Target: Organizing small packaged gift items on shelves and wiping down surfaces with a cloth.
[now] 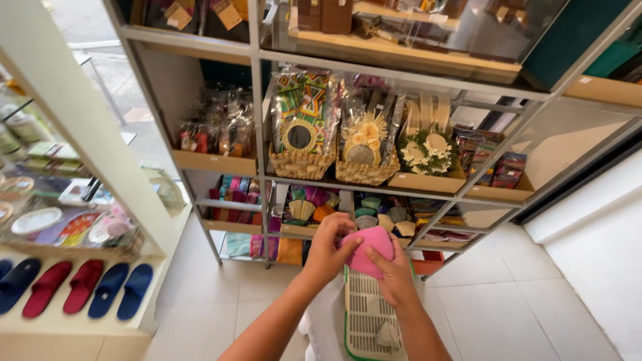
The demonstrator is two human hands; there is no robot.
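Left hand: we see the left hand (329, 249) at lower centre of the frame, fingers curled and clamped on the left edge of a pink cloth pouch (369, 250).
Right hand: the right hand (394, 279) lies just right of and below the left, its fingers closed on the lower right of the same pouch; both hands grip it together.
Pink cloth pouch: held between the two hands at lower centre, directly above the tray and in front of the lower shelves.
Tray: a cream slotted tray with a green rim (367, 319) sits below the hands, reaching the bottom edge; we cannot tell what supports it.
Shelving unit: a metal-framed shelf rack (257, 127) fills the upper centre; two woven baskets (302, 164) of wrapped goods stand on its middle shelf.
Lower shelf: small coloured woven fans (302, 210) lie behind the hands.
Left display: red and blue slippers (83, 286) lie in a row at lower left.
Floor: pale tiles (521, 314) occupy the lower right.
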